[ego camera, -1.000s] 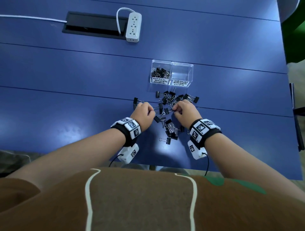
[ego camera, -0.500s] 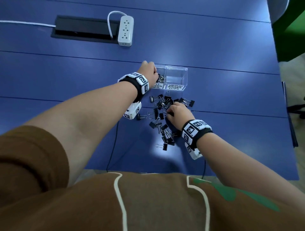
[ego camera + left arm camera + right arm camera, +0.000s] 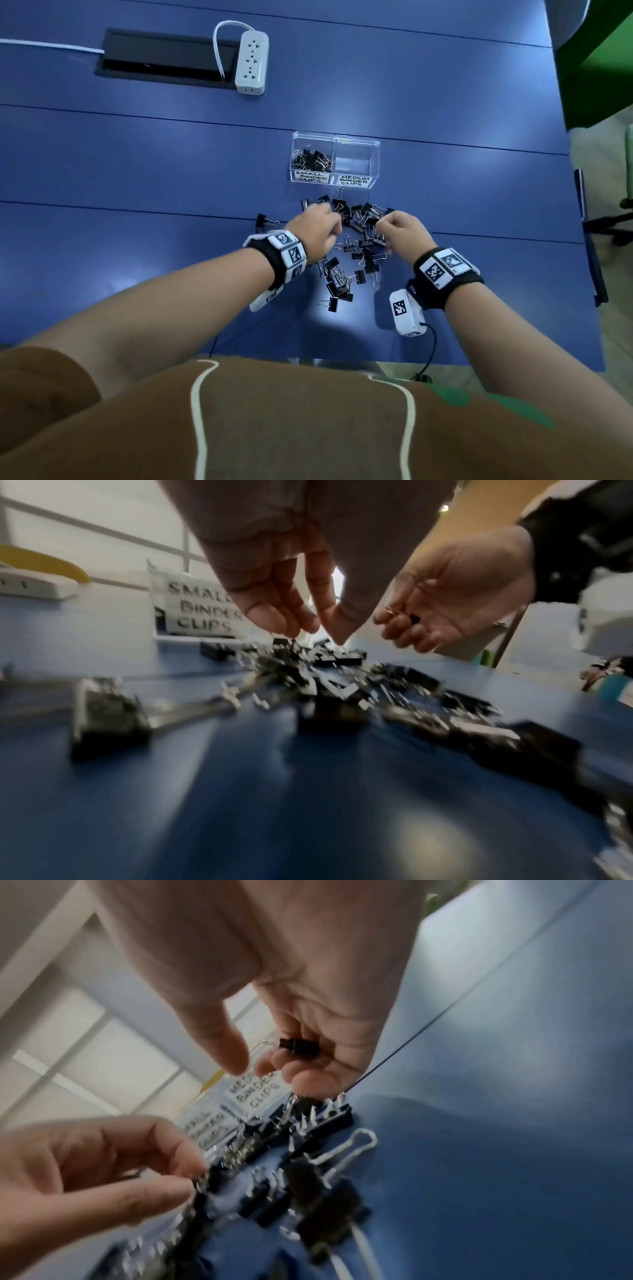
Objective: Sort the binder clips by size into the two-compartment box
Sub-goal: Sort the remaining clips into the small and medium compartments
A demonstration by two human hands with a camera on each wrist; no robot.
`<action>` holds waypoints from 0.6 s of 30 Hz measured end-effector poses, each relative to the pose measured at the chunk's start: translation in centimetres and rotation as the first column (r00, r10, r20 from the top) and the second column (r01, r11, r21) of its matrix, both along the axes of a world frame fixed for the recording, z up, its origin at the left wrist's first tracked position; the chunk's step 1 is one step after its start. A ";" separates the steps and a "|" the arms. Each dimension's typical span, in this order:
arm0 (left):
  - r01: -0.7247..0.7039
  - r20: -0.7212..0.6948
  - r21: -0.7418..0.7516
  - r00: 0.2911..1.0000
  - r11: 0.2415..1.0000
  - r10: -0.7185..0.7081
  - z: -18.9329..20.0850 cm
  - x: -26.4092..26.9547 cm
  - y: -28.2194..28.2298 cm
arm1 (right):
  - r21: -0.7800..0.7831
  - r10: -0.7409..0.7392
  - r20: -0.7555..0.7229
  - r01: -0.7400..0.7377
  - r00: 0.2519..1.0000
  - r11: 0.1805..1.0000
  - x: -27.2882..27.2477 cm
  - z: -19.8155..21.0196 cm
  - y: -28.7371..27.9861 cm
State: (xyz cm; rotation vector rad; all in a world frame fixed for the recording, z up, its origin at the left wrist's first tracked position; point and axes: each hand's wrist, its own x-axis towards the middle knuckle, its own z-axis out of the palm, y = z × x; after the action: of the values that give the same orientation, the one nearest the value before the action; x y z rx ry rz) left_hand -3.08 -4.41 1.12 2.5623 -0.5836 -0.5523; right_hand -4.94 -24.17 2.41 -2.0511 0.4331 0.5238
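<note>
The clear two-compartment box [image 3: 375,161] stands beyond the pile; its left side, labelled small, holds several small clips [image 3: 311,159], and its right side, labelled medium [image 3: 356,180], holds none. A loose pile of black binder clips [image 3: 356,246] lies on the blue table [image 3: 137,171]. My left hand [image 3: 334,229] hovers over the pile's left part. Its straight fingertips [image 3: 301,628] and thumb point down just above the clips, with nothing between them. My right hand [image 3: 382,226] is raised over the pile's right part, and its curled fingers hold a small binder clip [image 3: 298,1045].
A white power strip [image 3: 251,61] and a black cable tray [image 3: 161,58] sit at the far side of the table. The table's right edge and a chair are at the far right. Single clips [image 3: 263,221] lie left of the pile and at its near end [image 3: 330,304].
My left hand has come back from the box's small compartment to the pile. My right hand has lifted a little off the pile with a small clip in it.
</note>
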 end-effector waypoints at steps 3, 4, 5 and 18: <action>0.015 -0.050 -0.007 0.999 1.000 -0.016 -0.8 -1.6 -1.1 | -0.232 0.201 0.026 -0.190 0.979 0.954 -0.8 -0.4 0.4; 0.020 -0.051 -0.016 0.998 1.000 -0.021 -0.9 -1.8 -1.5 | -0.262 0.246 0.025 -0.231 0.969 0.937 -1.1 -0.4 0.5; 0.027 -0.049 -0.021 0.998 0.999 -0.028 -1.0 -2.0 -1.9 | -0.285 0.291 0.016 -0.274 0.957 0.918 -1.5 -0.4 0.7; 0.046 -0.038 0.116 0.998 0.992 -0.041 -0.7 -2.7 -2.1 | -0.547 0.539 -0.002 -0.453 0.842 0.704 -3.7 -2.1 3.1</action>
State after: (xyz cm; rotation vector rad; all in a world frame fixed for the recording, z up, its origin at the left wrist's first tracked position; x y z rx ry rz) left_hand -5.73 -6.47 0.38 2.6491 -0.6129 -0.6637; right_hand -8.65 -21.10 0.27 -2.7536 -0.1198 0.5970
